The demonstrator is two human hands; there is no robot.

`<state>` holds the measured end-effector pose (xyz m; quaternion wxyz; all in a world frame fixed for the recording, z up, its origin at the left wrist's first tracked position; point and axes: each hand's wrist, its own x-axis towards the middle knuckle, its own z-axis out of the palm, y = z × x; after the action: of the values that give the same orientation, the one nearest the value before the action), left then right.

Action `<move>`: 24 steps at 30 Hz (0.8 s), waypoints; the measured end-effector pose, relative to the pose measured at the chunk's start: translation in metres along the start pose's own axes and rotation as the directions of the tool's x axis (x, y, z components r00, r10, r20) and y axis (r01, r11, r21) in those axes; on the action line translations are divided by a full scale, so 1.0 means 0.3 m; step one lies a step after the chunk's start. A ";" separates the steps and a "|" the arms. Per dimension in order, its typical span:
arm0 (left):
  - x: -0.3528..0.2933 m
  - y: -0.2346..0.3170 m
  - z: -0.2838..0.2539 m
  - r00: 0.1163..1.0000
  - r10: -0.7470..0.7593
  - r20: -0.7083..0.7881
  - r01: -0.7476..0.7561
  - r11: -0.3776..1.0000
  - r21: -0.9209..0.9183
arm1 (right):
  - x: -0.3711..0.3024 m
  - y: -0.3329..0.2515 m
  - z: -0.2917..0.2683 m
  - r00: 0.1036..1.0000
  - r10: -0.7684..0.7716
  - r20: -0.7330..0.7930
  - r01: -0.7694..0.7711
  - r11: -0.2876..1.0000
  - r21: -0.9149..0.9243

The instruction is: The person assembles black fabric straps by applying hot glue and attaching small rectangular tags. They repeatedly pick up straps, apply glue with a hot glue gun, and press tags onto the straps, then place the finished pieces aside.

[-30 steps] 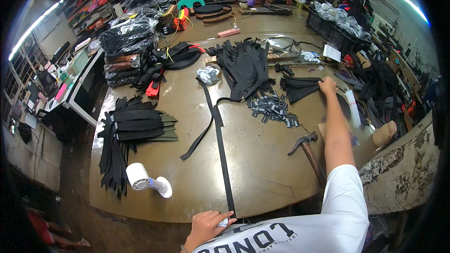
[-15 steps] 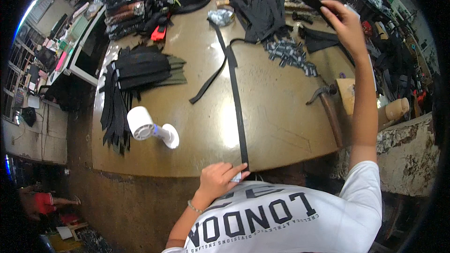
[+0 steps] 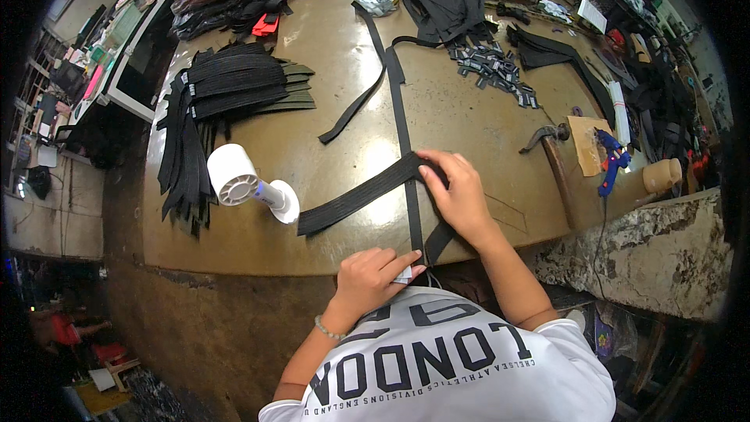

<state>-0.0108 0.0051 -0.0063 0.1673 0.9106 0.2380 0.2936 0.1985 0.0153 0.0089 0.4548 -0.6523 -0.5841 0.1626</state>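
Right hand (image 3: 459, 195) pinches a wide black strap (image 3: 351, 198) at its bend, across a narrow black strip (image 3: 414, 220), near half of table (image 3: 476, 137). Left hand (image 3: 371, 277), near edge, pinching pale tag (image 3: 404, 274).

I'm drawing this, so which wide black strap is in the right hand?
The wide strap slanting across the narrow strap, held by the right hand; other wide straps lie bunched, unheld.

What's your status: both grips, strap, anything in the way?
Right grip on wide black strap, which lies across narrow black strap. Left grip holding small white piece. White fan close to wide strap's left end, possible obstacle.
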 end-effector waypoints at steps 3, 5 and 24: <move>0.000 0.001 -0.001 1.000 0.001 0.006 -0.001 1.000 0.016 | -0.017 0.037 0.018 0.999 -0.053 0.005 0.053 0.997 -0.060; -0.001 0.000 -0.002 1.000 -0.011 0.028 0.010 1.000 0.017 | -0.020 0.047 0.022 0.998 -0.048 0.026 0.051 0.995 -0.091; 0.265 -0.109 -0.029 0.948 -0.315 0.040 0.315 0.918 -0.241 | -0.028 0.017 0.036 0.995 -0.076 0.066 0.094 0.934 -0.345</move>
<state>0.0295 0.0760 0.0219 0.3230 0.8331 0.3432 0.2895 0.1914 0.0123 -0.0035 0.3239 -0.6921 -0.6428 0.0541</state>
